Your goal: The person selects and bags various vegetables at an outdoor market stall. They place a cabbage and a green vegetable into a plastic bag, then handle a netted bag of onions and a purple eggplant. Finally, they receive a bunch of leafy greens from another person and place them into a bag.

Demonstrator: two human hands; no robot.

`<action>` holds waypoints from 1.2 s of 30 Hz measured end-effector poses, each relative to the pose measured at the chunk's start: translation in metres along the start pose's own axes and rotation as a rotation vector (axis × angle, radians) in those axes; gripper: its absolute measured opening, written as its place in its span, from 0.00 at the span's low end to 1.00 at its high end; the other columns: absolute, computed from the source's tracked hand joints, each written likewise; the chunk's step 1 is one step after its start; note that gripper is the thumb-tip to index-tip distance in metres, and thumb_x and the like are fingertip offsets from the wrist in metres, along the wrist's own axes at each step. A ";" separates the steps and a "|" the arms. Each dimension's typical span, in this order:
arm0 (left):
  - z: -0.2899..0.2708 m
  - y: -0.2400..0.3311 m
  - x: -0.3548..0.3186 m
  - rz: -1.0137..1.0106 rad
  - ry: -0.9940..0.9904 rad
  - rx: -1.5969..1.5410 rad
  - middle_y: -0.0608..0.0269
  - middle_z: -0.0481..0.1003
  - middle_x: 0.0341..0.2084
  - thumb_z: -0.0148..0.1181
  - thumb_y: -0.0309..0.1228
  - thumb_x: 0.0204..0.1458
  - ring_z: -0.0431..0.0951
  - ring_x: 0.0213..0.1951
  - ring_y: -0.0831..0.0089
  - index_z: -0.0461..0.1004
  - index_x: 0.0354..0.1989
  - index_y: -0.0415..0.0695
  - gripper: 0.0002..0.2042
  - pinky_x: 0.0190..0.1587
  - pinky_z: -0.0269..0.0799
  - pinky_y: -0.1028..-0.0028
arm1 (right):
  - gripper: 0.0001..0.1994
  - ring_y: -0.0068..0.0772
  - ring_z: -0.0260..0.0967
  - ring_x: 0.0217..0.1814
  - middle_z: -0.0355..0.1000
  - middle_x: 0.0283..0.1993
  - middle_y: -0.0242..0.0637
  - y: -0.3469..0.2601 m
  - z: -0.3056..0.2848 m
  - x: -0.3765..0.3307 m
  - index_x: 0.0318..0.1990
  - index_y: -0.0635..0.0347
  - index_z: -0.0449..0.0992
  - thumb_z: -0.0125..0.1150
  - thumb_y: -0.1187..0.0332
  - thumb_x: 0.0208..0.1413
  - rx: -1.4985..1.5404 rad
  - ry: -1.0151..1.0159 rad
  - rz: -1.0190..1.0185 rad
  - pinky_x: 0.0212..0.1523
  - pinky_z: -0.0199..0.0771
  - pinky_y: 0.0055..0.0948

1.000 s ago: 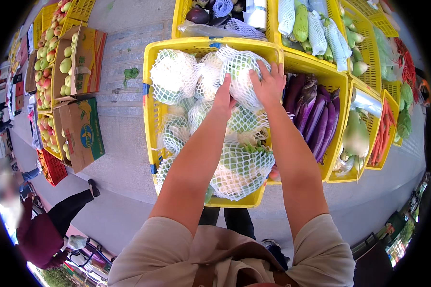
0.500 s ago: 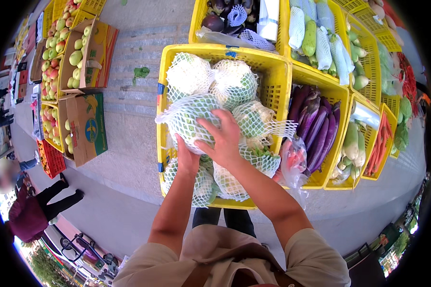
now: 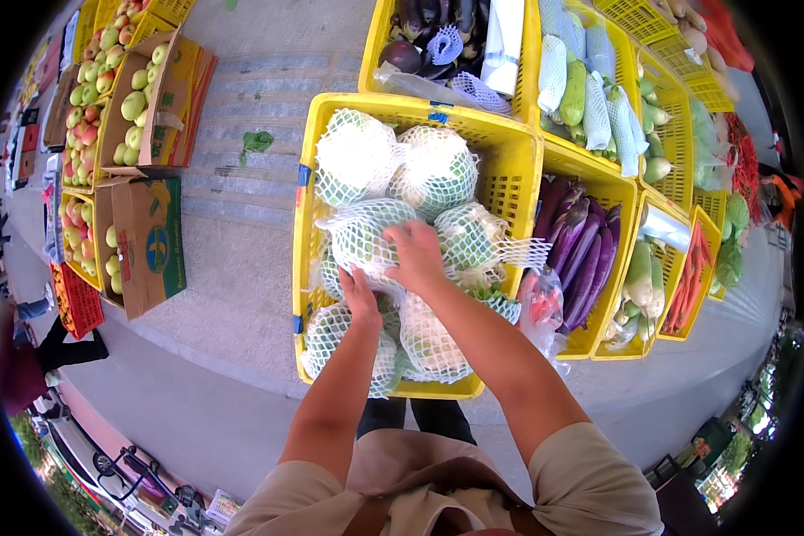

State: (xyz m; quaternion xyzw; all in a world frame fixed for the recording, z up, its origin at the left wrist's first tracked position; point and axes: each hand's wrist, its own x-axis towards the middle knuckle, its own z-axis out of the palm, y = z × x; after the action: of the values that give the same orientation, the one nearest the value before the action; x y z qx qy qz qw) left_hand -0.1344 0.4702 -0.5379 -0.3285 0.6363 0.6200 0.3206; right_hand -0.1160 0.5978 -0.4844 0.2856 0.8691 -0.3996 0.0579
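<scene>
A yellow plastic crate (image 3: 509, 170) in front of me holds several pale green cabbages wrapped in white foam netting. Both my hands are on one netted cabbage (image 3: 362, 234) in the crate's middle. My left hand (image 3: 360, 293) supports it from below, and my right hand (image 3: 417, 257) grips its right side from above. Two more netted cabbages (image 3: 393, 165) lie at the crate's far end, and others (image 3: 433, 339) sit beneath my forearms at the near end.
To the right a yellow crate of purple eggplants (image 3: 581, 246), then crates with carrots and green vegetables (image 3: 688, 268). Behind, crates with eggplants (image 3: 438, 27) and netted gourds (image 3: 590, 89). Cardboard boxes of apples (image 3: 125, 98) stand at left. A person (image 3: 27, 357) crouches at lower left.
My hands came back from the far cabbages to the middle one and closed on it. The view has shifted, so the crate now sits higher and more to the centre.
</scene>
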 end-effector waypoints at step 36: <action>-0.086 0.049 -0.336 0.700 -1.001 1.250 0.46 0.69 0.28 0.49 0.42 0.41 0.69 0.34 0.54 0.67 0.32 0.39 0.17 0.36 0.65 0.62 | 0.15 0.45 0.65 0.37 0.67 0.37 0.45 -0.081 -0.107 -0.318 0.38 0.60 0.68 0.51 0.61 0.45 -0.072 0.319 -0.147 0.34 0.64 0.37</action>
State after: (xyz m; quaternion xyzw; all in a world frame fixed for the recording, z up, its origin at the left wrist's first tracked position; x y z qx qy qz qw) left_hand 0.0197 0.3916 -0.2333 0.4327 0.7086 0.2919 0.4749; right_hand 0.1179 0.4907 -0.2546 0.2787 0.8996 -0.3211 -0.0999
